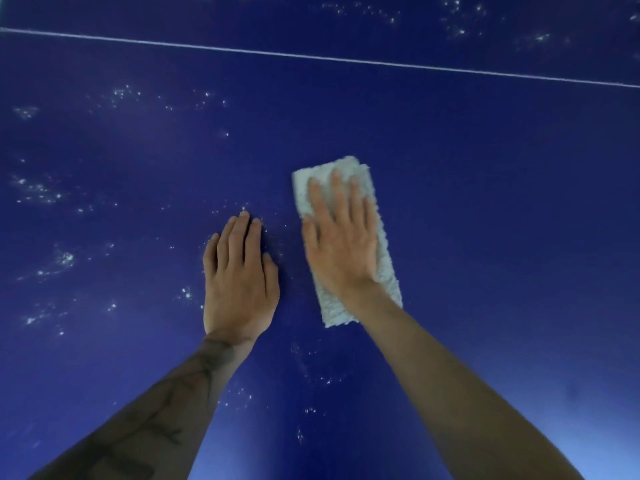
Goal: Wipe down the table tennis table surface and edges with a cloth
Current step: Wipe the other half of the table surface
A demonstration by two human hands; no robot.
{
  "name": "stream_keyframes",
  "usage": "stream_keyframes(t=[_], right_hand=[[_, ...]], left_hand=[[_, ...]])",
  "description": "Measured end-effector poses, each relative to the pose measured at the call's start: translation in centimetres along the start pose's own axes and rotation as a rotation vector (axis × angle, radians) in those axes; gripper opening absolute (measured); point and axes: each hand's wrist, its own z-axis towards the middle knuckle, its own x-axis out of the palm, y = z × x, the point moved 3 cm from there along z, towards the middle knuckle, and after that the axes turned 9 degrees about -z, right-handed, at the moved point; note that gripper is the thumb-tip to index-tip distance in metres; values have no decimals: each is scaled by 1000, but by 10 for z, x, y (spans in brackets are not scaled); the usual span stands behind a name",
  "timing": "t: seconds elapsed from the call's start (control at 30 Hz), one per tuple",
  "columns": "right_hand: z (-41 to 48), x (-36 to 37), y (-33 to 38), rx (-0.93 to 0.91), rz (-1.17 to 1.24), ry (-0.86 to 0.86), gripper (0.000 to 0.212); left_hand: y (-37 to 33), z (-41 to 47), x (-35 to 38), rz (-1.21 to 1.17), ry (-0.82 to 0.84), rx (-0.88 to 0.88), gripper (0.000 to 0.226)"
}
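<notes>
The dark blue table tennis table [485, 202] fills the whole view. A folded white cloth [386, 268] lies flat on it near the middle, long side running away from me. My right hand [341, 237] presses flat on the cloth with straight fingers, covering most of it. My left hand [239, 282] rests flat on the bare surface just left of the cloth, fingers straight and together, not touching the cloth.
A thin white line [329, 58] crosses the table at the far side, slanting down to the right. Pale specks and smears [62, 261] dot the surface on the left, the top right and near my forearms. The area right of the cloth looks spotless.
</notes>
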Motion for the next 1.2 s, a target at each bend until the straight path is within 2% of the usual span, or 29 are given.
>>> stream_keyframes(t=[0.07,0.13,0.2,0.3,0.4,0.47,0.53,0.6,0.67,0.7,0.87,1.0,1.07,1.2], right_hand=[[-28,7,11,-170,-24,2,62],[-49,9,-6,-253,-31,0,61],[-58,7,-40,-172,-36,15,60],[-45,-2,-82,42,-38,26,60],[-19,-11,-73,201,8,13,63],[-12,-11,-42,216,43,15,64],[-27,-6,-3,70,26,37,64],[-58,3,24,-181,-13,63,64],[-81,10,19,-360,-38,58,63],[-85,11,6,-371,-44,52,63],[-60,1,-54,14,-43,41,62],[-29,-4,-15,188,28,1,64],[-34,0,19,91,38,11,64],[-93,13,48,-329,3,21,62]], left_hand=[[0,0,0,8,4,11,54],[-1,1,-2,-4,6,10,55],[-3,1,-6,-44,5,0,55],[-3,-10,-17,-89,5,-12,53],[3,-42,-26,-58,-5,-4,53],[8,-66,-27,-26,-4,-2,53],[12,-83,-25,-2,0,-6,54],[13,-91,-20,14,6,-17,55],[15,-94,-16,26,22,-25,57],[16,-95,-14,19,23,-28,57],[20,-94,-12,2,-6,-21,57],[23,-94,-9,14,-14,-7,57],[25,-95,-7,28,-16,0,57],[24,-94,-7,49,-22,20,55]])
